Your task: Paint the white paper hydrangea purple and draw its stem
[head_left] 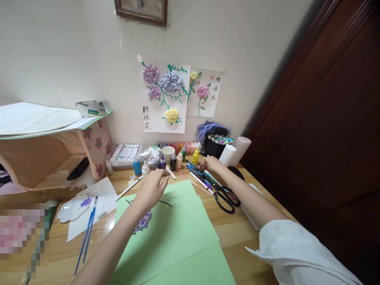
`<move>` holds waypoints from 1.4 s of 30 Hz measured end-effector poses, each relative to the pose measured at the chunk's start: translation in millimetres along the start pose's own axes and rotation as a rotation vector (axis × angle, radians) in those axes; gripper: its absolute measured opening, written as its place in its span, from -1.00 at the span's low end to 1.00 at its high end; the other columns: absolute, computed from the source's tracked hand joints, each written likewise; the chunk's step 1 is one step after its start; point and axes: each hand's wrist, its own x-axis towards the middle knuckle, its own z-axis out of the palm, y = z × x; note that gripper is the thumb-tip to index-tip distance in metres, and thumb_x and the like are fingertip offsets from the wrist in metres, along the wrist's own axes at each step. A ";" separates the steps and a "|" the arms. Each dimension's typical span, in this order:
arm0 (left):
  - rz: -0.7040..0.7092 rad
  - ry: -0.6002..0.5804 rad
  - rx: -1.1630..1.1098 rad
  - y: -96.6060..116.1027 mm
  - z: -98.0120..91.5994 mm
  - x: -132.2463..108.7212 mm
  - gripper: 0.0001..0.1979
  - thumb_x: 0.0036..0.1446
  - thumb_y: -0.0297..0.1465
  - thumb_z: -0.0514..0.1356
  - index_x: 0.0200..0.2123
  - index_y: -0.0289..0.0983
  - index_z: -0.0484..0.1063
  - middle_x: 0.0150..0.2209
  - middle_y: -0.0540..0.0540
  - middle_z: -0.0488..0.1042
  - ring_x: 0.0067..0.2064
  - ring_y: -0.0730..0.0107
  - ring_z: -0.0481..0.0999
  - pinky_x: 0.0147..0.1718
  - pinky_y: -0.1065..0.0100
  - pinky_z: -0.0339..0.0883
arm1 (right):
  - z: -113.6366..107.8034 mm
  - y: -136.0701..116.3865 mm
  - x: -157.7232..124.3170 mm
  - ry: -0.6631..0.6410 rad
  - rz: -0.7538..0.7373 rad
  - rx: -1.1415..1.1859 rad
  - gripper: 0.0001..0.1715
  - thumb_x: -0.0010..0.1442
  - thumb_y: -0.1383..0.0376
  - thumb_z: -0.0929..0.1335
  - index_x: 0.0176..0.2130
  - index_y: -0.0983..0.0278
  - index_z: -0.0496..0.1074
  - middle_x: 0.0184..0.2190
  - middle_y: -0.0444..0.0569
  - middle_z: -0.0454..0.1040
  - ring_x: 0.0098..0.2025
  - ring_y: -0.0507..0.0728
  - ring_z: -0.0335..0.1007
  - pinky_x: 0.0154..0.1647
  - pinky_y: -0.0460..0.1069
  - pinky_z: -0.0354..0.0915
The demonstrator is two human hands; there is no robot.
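My left hand hovers over the top edge of the green paper, fingers apart and nothing in them, close to the white paint bottle and the purple paint bottle. Partly under my left forearm, a purple crumpled-paper flower lies on the green paper, with dark drawn lines above it. My right hand reaches to the back right, beside the yellow paint bottle and above a pile of pens. Its fingers are curled; what they hold, if anything, is hidden.
Black-handled scissors lie below my right forearm. At left are a palette with purple paint and blue brushes. A marker box, a white bowl and a black pen holder stand along the wall.
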 end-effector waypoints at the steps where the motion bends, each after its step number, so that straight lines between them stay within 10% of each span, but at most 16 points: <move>1: 0.003 -0.002 -0.015 0.9 0.0 -1.0 -0.76 0.26 -0.30 0.04 -0.14 -0.23 0.44 -0.09 -0.17 0.52 0.00 0.07 0.46 0.03 0.09 0.29 | -0.8 1.5 -5.4 0.026 0.003 0.041 -0.61 0.28 0.18 0.33 0.07 0.26 0.36 0.06 0.06 0.40 0.00 0.16 0.42 -0.02 0.14 0.41; 7: -0.061 -0.035 -0.190 12.3 22.0 -8.0 -0.74 0.21 -0.29 0.10 -0.11 -0.29 0.42 -0.03 -0.24 0.50 0.04 0.04 0.45 0.08 0.06 0.26 | -4.0 0.7 -60.1 0.192 -0.032 0.428 -0.70 -0.01 0.20 0.51 -0.31 0.29 0.43 -0.30 0.00 0.52 -0.14 0.20 0.47 -0.12 0.07 0.37; 16: -0.217 -0.199 -0.592 16.8 109.5 -25.6 -0.40 0.01 0.15 0.12 -0.46 -0.35 0.46 -0.45 -0.19 0.57 -0.41 0.24 0.55 -0.42 0.32 0.38 | 76.3 -30.1 -154.9 0.030 -0.010 1.166 -0.34 -0.28 -0.02 0.56 -0.26 0.25 0.37 -0.41 -0.02 0.59 -0.34 0.16 0.56 -0.27 0.05 0.44; 23: -0.169 -0.149 -0.585 21.9 109.9 -30.1 -0.41 0.16 0.09 0.02 -0.47 -0.34 0.45 -0.44 -0.18 0.56 -0.42 0.29 0.52 -0.43 0.34 0.35 | 77.2 -25.1 -167.8 0.101 0.068 1.343 -0.31 -0.34 -0.06 0.57 -0.43 0.20 0.19 -0.58 -0.19 0.46 -0.55 0.03 0.43 -0.48 -0.05 0.33; 29: -0.057 -0.014 -0.329 29.9 99.5 -37.2 -0.74 0.16 -0.26 0.21 -0.13 -0.27 0.40 -0.02 -0.21 0.45 -0.08 0.16 0.46 -0.13 0.19 0.34 | 74.2 -20.4 -167.2 0.188 0.065 1.296 -0.33 -0.29 -0.03 0.57 -0.42 0.20 0.16 -0.67 -0.35 0.29 -0.62 -0.06 0.23 -0.54 -0.11 0.15; 42: 0.053 -0.163 -0.056 35.0 89.7 -37.8 -0.85 0.22 -0.47 0.15 -0.31 -0.27 0.55 -0.28 -0.12 0.56 -0.26 0.23 0.52 -0.28 0.33 0.26 | 76.2 -23.8 -172.9 -0.021 0.091 1.303 -0.31 -0.31 0.04 0.59 -0.29 0.22 0.27 -0.49 -0.20 0.47 -0.42 0.02 0.41 -0.34 -0.04 0.34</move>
